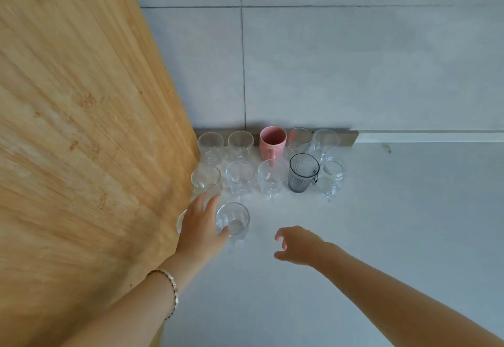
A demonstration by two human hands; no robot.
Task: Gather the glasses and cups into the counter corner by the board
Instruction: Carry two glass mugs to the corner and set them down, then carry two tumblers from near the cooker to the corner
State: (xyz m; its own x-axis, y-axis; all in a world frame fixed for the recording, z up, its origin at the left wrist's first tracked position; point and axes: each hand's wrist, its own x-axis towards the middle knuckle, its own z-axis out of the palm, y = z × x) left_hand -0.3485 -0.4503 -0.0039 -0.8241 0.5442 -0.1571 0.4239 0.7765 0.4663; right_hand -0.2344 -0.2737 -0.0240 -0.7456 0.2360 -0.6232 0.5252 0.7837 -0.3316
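Note:
Several clear glasses stand in two rows in the counter corner, with a pink cup (272, 142) in the back row and a smoky grey glass (302, 173) in the second. A clear glass (233, 221) stands alone in front of them. My left hand (200, 226) lies just left of it with the fingers stretched out, and the thumb touches its near rim. Another clear glass (180, 221) shows partly behind that hand, against the wooden board (81, 128). My right hand (297, 245) hovers over the counter to the right, fingers loosely curled and holding nothing.
The wooden board leans along the left side of the white counter (381, 224). A grey tiled wall (354, 60) closes the back, with a dark strip (346, 138) at its foot behind the back row.

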